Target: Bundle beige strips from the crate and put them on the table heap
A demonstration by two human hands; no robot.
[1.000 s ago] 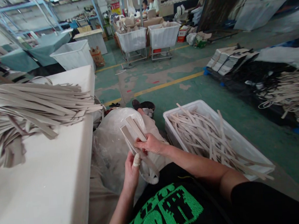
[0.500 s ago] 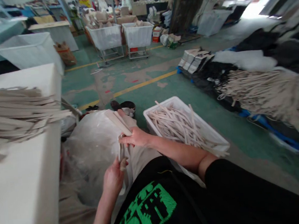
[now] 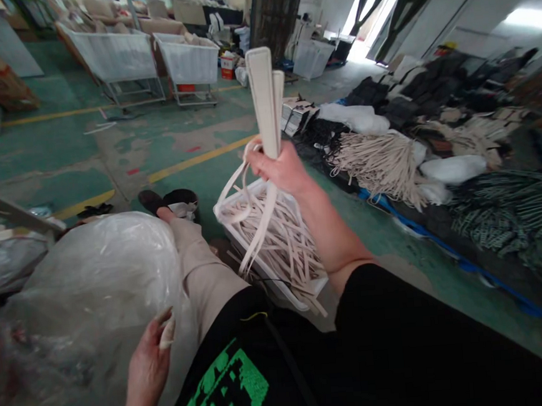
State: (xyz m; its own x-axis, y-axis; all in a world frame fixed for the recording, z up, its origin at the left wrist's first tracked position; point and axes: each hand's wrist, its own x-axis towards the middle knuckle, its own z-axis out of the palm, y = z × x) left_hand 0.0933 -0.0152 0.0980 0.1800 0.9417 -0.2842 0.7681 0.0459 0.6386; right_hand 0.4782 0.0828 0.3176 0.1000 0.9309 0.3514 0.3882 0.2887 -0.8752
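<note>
My right hand (image 3: 283,167) is closed round a bundle of beige fabric straps (image 3: 263,97), raised above a white plastic bin (image 3: 288,298). Their stiff, stitched flat ends point upward from the fist, while thinner lengths loop and hang down below it. In the bin lies a tangled heap of similar beige strips (image 3: 280,233). My left hand (image 3: 147,363) is low at the left, in front of a large clear plastic bag (image 3: 94,286). Its fingers are drawn together, with a pale wrapping on one fingertip; whatever they may hold is too small to tell.
On the right, bundled beige cords (image 3: 375,163) and dark green cords (image 3: 510,209) lie on a dark sheet with a blue edge. Two wheeled white carts (image 3: 118,55) stand at the back left. A dark round container (image 3: 184,200) is beside my foot.
My right hand has moved up and right with the straps, from over my lap to above the bin. My left hand has come away from them, lower left. The view has swung right.
</note>
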